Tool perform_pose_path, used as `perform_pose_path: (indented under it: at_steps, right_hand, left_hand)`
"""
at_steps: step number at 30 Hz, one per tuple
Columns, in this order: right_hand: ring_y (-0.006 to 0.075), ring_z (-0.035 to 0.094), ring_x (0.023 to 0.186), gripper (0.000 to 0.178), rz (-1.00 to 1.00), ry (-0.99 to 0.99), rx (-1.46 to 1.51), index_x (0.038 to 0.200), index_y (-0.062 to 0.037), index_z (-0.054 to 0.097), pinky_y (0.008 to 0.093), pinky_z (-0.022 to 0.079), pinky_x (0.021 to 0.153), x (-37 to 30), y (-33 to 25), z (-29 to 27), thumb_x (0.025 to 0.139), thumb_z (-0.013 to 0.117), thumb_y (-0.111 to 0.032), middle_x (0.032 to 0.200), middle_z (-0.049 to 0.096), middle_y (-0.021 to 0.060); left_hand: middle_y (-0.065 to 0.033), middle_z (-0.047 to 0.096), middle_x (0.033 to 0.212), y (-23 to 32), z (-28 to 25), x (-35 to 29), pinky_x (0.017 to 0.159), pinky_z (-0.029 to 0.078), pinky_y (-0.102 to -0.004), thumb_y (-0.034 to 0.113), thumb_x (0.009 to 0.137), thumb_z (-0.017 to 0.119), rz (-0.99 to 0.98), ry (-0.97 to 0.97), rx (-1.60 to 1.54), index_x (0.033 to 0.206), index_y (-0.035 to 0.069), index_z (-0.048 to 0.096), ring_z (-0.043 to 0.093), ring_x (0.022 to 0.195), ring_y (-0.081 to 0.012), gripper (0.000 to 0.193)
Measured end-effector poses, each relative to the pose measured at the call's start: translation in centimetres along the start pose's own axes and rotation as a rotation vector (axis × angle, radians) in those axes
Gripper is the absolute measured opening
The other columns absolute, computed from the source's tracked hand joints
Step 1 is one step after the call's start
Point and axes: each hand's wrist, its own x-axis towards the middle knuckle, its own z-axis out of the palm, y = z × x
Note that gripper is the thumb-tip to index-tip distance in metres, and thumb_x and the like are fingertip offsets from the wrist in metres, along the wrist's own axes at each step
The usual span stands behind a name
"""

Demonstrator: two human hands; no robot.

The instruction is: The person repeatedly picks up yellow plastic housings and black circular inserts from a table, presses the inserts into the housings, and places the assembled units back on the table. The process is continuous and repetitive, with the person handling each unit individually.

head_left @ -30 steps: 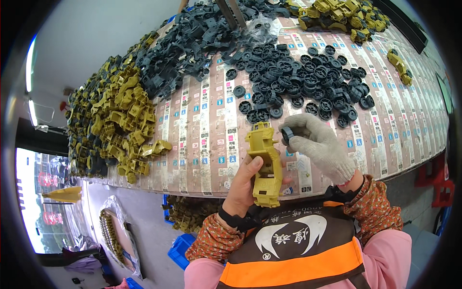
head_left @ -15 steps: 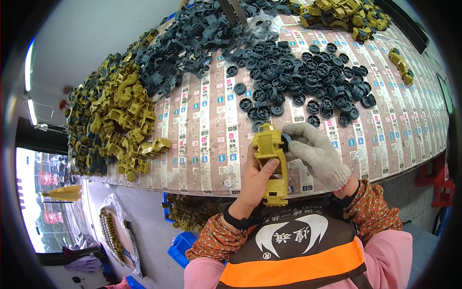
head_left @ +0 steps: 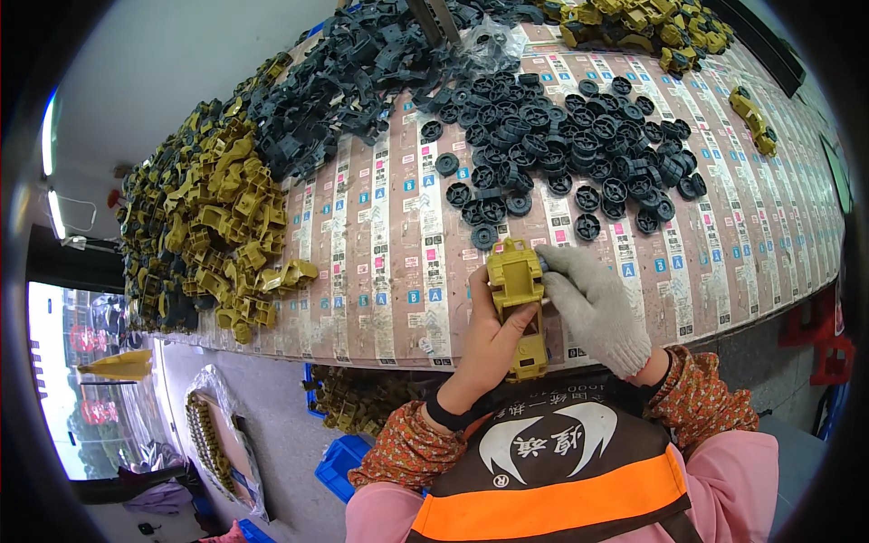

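Observation:
My bare left hand [head_left: 492,339] grips a yellow plastic toy vehicle body [head_left: 516,279] just above the table's front edge, its thumb lying across the middle. At the body's upper right side, my gloved right hand [head_left: 597,303] presses a dark toy wheel [head_left: 542,262] against it with bent fingers. Most of that wheel is covered by the fingers and glove. Beyond both hands spreads a heap of dark toy wheels [head_left: 534,136], with a few loose ones near its close edge.
Yellow vehicle bodies [head_left: 217,208] are heaped at the left. Dark plastic parts [head_left: 353,81] pile up behind them. More yellow pieces [head_left: 643,27] lie at the far right, near a single yellow vehicle [head_left: 753,122]. A blue crate [head_left: 344,466] stands below the patterned table [head_left: 353,308].
The yellow body has shifted slightly right and tilted in my left hand. My right hand has closed in, bringing the wheel flush to its side, with the glove's back now more upward.

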Motion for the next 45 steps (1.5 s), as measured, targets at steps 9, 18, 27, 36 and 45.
perform_pose_path:
  at_steps: [9, 18, 27, 36, 45]
  right_hand:
    - [0.0514, 0.068, 0.089, 0.039, -0.155, -0.003, -0.461, 0.126, 0.0015, 0.059, 0.0571, 0.054, 0.076, -1.4, 0.0, -1.5, 0.087, 0.059, -0.005, 0.095, 0.069, 0.0302]
    - [0.0442, 0.073, 0.082, 0.019, -0.26, 0.161, -0.886, 0.096, -0.0028, 0.075, 0.0486, 0.058, 0.067, 5.3, -1.4, -6.7, 0.087, 0.062, -0.014, 0.084, 0.072, 0.0231]
    - [0.0289, 0.069, 0.105, 0.015, -0.069, 0.0, -1.396, 0.095, -0.0087, 0.081, 0.0399, 0.058, 0.085, 9.3, 0.1, -7.1, 0.085, 0.071, -0.016, 0.11, 0.071, 0.0124]
    - [0.0325, 0.071, 0.106, 0.02, -0.31, -0.048, -1.326, 0.103, -0.0034, 0.073, 0.0426, 0.059, 0.084, 7.8, 1.0, -7.0, 0.085, 0.072, -0.012, 0.106, 0.07, 0.0143]
    - [0.0387, 0.066, 0.105, 0.037, -0.409, -0.181, -0.683, 0.121, 0.0005, 0.061, 0.0462, 0.057, 0.089, 2.8, 1.7, -4.8, 0.088, 0.067, -0.016, 0.112, 0.065, 0.0239]
  left_hand:
    - [-0.0172, 0.068, 0.124, 0.9, 0.9, -0.2, 0.093, 0.054, -0.0393, 0.021, 0.102, 0.068, -0.067, -0.123, 0.322, 0.149, 0.004, 0.031, 0.071, 0.108, -0.0287, 0.062]
    - [-0.0099, 0.062, 0.128, 0.6, 0.9, 1.2, 0.093, 0.056, -0.0366, 0.006, 0.097, 0.069, -0.223, -0.132, -0.113, 0.155, 0.008, 0.034, 0.066, 0.109, -0.022, 0.068]
    - [-0.0075, 0.063, 0.13, 1.8, -1.2, 2.4, 0.09, 0.055, -0.0356, 0.023, 0.107, 0.065, -0.296, 0.048, -0.187, 0.155, 0.008, 0.043, 0.065, 0.107, -0.0209, 0.055]
    - [-0.003, 0.066, 0.094, 0.3, -1.6, 2.6, 0.063, 0.055, -0.0343, 0.031, 0.107, 0.063, -0.407, 0.119, -0.335, 0.122, 0.011, 0.061, 0.065, 0.076, -0.0192, 0.025]
    - [-0.0095, 0.065, 0.129, -1.1, -2.7, 3.0, 0.095, 0.057, -0.0399, 0.03, 0.11, 0.052, -0.18, 0.134, -0.537, 0.151, 0.004, 0.05, 0.065, 0.113, -0.0246, 0.048]
